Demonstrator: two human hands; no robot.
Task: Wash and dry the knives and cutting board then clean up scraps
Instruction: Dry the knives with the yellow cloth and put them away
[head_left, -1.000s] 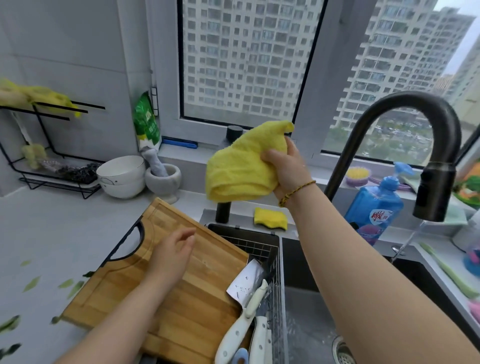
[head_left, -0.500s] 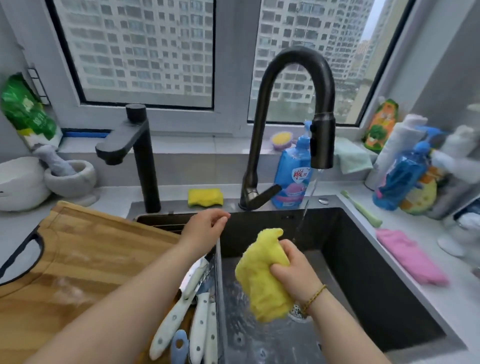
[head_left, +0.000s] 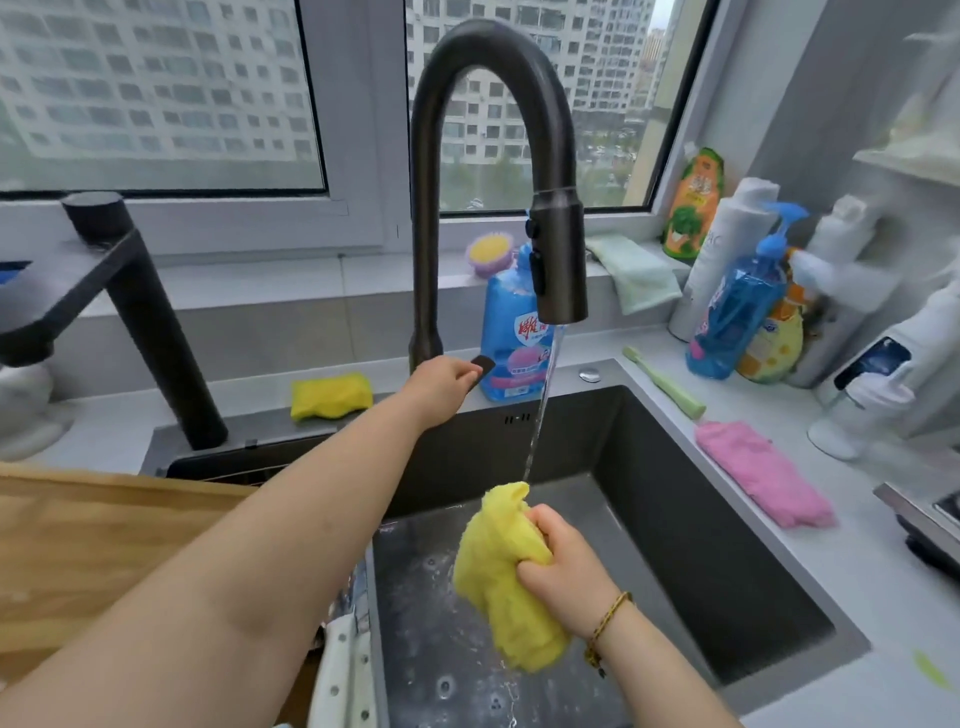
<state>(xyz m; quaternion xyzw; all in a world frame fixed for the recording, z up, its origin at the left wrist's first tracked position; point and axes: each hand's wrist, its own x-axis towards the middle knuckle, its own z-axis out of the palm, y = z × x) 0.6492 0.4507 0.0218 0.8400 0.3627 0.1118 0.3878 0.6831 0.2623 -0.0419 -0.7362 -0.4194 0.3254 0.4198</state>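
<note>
Now | left grip (head_left: 441, 387) newly clasps faucet lever (head_left: 483, 366) | right grip (head_left: 566, 577) clutches yellow cloth (head_left: 496, 577)

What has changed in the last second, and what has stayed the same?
The left hand left the cutting board and reached to the faucet lever, which it now holds. The right hand lowered the yellow cloth from window height into the sink, under the water stream. Unchanged: its grip on the cloth; the board's place.

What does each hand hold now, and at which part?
Right hand grips the yellow cloth at its bunched middle. Left hand holds the faucet lever near its end.
</note>
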